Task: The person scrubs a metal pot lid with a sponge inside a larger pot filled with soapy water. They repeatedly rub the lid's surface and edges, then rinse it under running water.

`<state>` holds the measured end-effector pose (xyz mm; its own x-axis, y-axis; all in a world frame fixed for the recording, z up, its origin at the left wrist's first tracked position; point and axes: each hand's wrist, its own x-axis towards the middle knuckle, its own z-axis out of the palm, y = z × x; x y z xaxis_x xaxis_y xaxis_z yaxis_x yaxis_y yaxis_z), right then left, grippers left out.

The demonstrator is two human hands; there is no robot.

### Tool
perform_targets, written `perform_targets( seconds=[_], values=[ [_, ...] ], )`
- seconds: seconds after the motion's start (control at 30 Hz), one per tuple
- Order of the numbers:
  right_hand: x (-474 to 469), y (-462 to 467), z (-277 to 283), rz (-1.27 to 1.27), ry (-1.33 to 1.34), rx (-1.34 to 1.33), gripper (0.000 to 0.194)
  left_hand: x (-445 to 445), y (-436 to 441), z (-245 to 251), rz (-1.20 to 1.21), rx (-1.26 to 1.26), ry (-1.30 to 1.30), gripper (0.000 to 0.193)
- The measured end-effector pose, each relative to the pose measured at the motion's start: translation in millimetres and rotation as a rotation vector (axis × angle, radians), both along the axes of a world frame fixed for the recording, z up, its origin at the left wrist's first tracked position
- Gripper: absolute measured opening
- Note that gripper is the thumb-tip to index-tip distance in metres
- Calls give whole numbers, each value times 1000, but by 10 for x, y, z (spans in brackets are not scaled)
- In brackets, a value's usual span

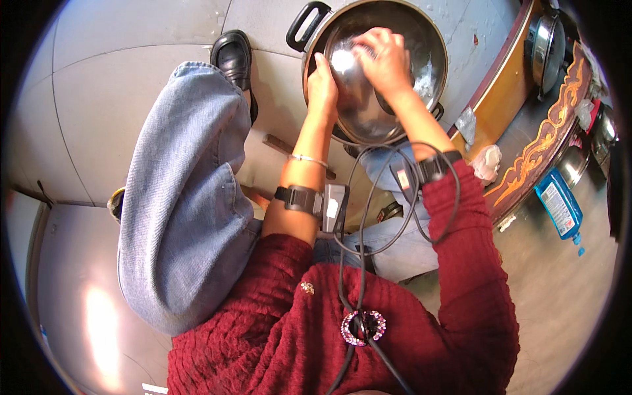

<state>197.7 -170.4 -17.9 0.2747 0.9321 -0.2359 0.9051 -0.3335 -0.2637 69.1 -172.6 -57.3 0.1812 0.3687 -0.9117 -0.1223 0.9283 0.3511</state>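
Observation:
A large metal wok (424,37) with black side handles sits low in front of me, at the top of the view. Inside it is a shiny rounded metal bowl or lid (353,106), tilted. My left hand (322,89) grips the left edge of this inner piece, thumb up. My right hand (385,59) lies over its upper surface, fingers bent and slightly blurred; whether something small is under them cannot be told. Whitish wet patches, perhaps suds, show on the wok's right inner wall.
At right, a wooden furniture panel (503,84) stands beside a lidded pan (545,54). A blue detergent bottle (560,205) lies near a metal bowl (572,165). Crumpled plastic bags (486,163) hang near the carved edge. Black cables (363,207) loop between my forearms.

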Motion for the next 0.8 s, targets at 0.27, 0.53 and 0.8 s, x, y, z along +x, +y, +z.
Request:
perform_targets(
  seconds=[0.27, 0.53, 0.8],
  values=[
    [-415, -453, 253, 384, 23, 334, 14, -27, 85, 32, 60, -8, -41, 67],
    [136, 244, -435, -34, -124, 21, 19, -80, -126, 52, -52, 57, 59, 71],
    [1041, 283, -871, -680, -4, -466, 47, -47, -238, -63, -36, 278, 182, 71]
  ],
)
